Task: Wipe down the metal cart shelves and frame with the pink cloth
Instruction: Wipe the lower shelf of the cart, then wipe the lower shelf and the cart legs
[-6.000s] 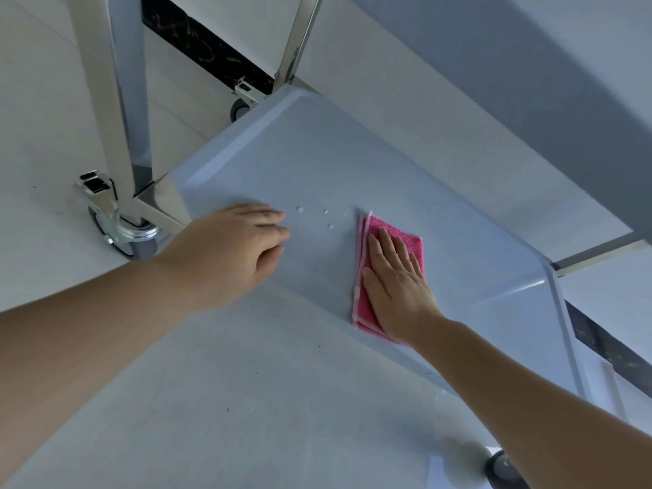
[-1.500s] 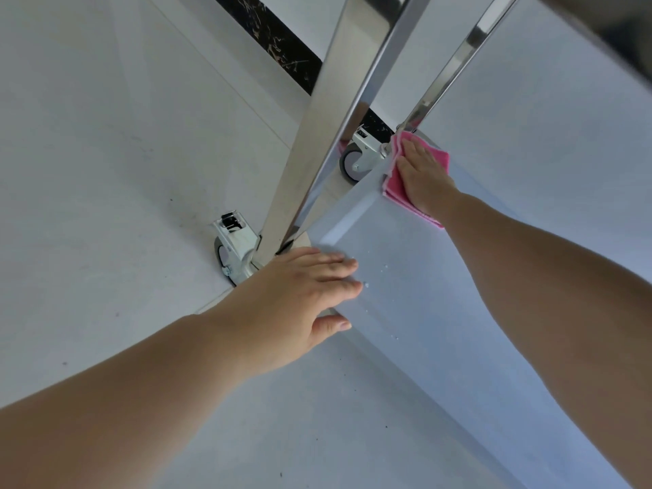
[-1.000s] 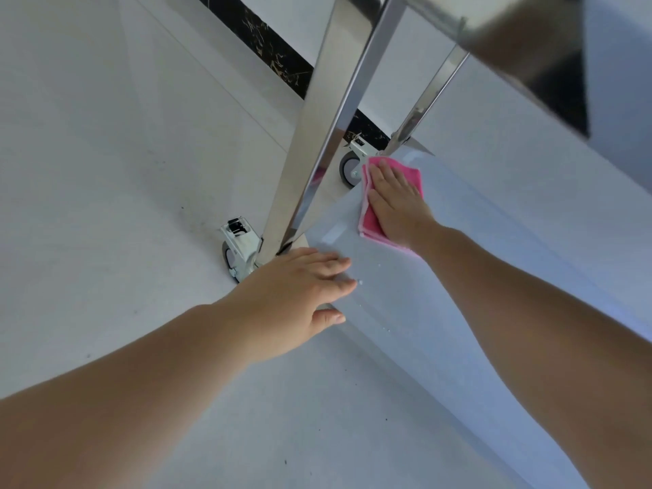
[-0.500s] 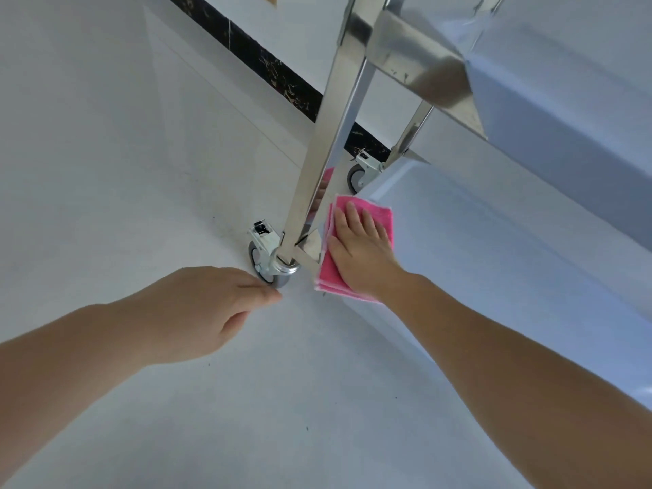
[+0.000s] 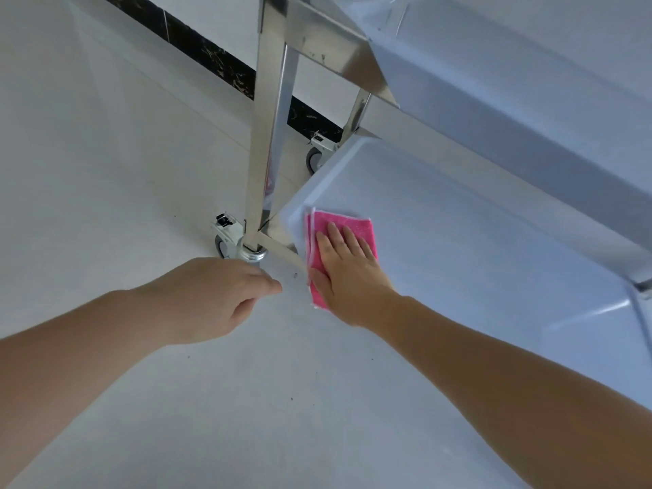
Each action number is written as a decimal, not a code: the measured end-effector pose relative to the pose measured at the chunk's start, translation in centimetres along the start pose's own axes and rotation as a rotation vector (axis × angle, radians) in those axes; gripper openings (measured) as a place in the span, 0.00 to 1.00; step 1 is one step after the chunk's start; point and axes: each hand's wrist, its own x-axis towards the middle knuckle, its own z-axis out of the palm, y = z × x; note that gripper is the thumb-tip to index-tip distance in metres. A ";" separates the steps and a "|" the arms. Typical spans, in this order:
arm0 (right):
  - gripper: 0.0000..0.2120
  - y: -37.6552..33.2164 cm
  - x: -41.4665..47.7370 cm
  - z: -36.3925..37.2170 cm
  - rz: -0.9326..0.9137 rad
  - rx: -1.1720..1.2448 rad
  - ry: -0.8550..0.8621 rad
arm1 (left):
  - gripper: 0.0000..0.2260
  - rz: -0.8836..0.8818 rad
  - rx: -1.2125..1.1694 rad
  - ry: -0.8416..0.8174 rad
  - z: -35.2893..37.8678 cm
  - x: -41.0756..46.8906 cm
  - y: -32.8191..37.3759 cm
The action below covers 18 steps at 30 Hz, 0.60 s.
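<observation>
The right hand (image 5: 347,273) lies flat on the pink cloth (image 5: 347,224); its fingers are straight and spread a bit, and it presses down, it does not pinch. The fingers point to about 12 o'clock. The cloth is folded into a long shape with a few layers; its long side runs from 12 o'clock to 6 o'clock, and the layered white edges sit on its 9 o'clock side. It lies on the near left corner of the bottom shelf (image 5: 458,259), and its 6 o'clock end seems to reach the shelf's front edge.

The cloth looks soft, light and floppy; I think the layers could slip apart on the smooth metal, so a flat palm in the middle is a good way to hold it; to lift it, a pinch at the layered edge should keep the fold together.

At 9 o'clock from the cloth stands the shiny cart leg (image 5: 268,135), with a wheel (image 5: 225,247) at its foot. The left hand (image 5: 211,298) hangs just at 6 o'clock from that wheel; its fingers are loosely curled and it holds nothing that I can see. The upper shelf (image 5: 511,118) runs across at 1 o'clock; the pale floor (image 5: 106,171) is all around.
</observation>
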 end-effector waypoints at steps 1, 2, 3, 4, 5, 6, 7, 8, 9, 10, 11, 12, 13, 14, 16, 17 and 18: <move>0.30 0.5 -0.8 0.2 0.013 0.000 -0.004 | 0.21 -0.005 -0.029 -0.030 0.0 0.5 0.3; 0.30 1.0 -1.6 0.4 0.027 0.000 -0.006 | 0.21 -0.010 -0.046 -0.068 0.1 1.0 0.7; 0.31 1.6 -2.5 0.5 0.038 0.003 -0.009 | 0.20 0.001 -0.052 -0.084 0.2 1.5 1.1; 0.31 2.2 -3.3 0.7 0.044 0.004 -0.013 | 0.19 0.022 -0.053 -0.086 0.3 2.1 1.5; 0.33 2.8 -4.1 0.8 0.042 0.008 -0.024 | 0.18 0.041 -0.062 -0.089 0.4 2.5 1.9; 0.36 3.4 -4.8 0.8 0.027 0.016 -0.037 | 0.17 0.046 -0.076 -0.105 0.5 3.0 2.3; 0.40 4.2 -5.3 0.7 -0.001 0.030 -0.056 | 0.17 0.050 -0.094 -0.119 0.6 3.4 2.6; 0.41 5.1 -5.9 0.5 -0.029 0.042 -0.079 | 0.17 0.058 -0.108 -0.123 0.7 3.8 3.0; 0.43 6.1 -6.4 0.2 -0.049 0.051 -0.100 | 0.17 0.074 -0.116 -0.111 0.7 4.3 3.5; 0.43 6.9 -6.8 0.0 -0.060 0.052 -0.110 | 0.17 0.091 -0.124 -0.091 0.7 4.6 3.9; 0.44 7.7 -7.2 -0.3 -0.053 0.051 -0.112 | 0.17 0.104 -0.136 -0.069 0.7 5.0 4.2; 0.44 8.4 -7.5 -0.4 -0.032 0.055 -0.100 | 0.17 0.113 -0.150 -0.048 0.7 5.3 4.5; 0.43 8.7 -7.8 -0.4 -0.008 0.070 -0.074 | 0.17 0.121 -0.164 -0.029 0.8 5.6 4.9; 0.41 8.7 -8.0 -0.3 -0.007 0.078 -0.013 | 0.17 0.123 -0.169 -0.018 0.8 6.0 5.2; 0.33 8.6 -8.3 0.7 -0.055 0.035 0.162 | 0.16 0.103 -0.174 -0.016 1.0 6.7 5.8; 0.28 8.6 -8.3 1.2 -0.065 0.035 0.241 | 0.17 0.079 -0.173 -0.025 1.0 7.1 6.0; 0.23 8.6 -8.4 1.4 -0.070 0.056 0.317 | 0.18 0.050 -0.171 -0.034 1.1 7.4 6.3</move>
